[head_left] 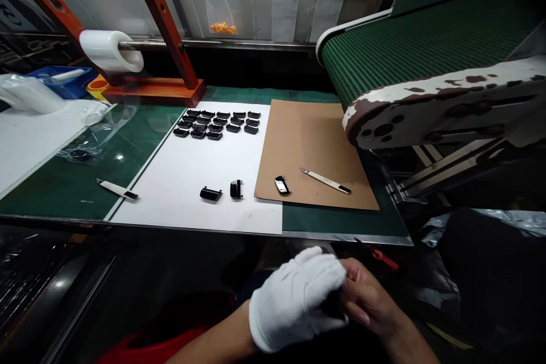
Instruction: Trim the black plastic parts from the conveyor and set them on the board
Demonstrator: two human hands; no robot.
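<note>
Below the table's front edge, my left hand (298, 296) in a white glove is closed, its fingers curled against my right hand. My bare right hand (369, 298) is pinched shut at the glove's fingertips. Something dark shows between the two hands, but its shape is mostly hidden. On the tabletop ahead, a glossy black part (281, 185) with small pins lies on a brown cardboard sheet (294, 148). Two similar black parts, one lying lengthwise (211, 194) and one turned upright (236, 189), sit on the white sheet (170, 193).
Several black parts (215, 127) stand in rows farther back. A craft knife (325, 180) lies on the cardboard, another knife (117, 189) at left. A green conveyor belt (418, 40) overhangs the right side. An orange stand (157, 91) carries a film roll (100, 48). A red-handled tool (385, 260) hangs by the edge.
</note>
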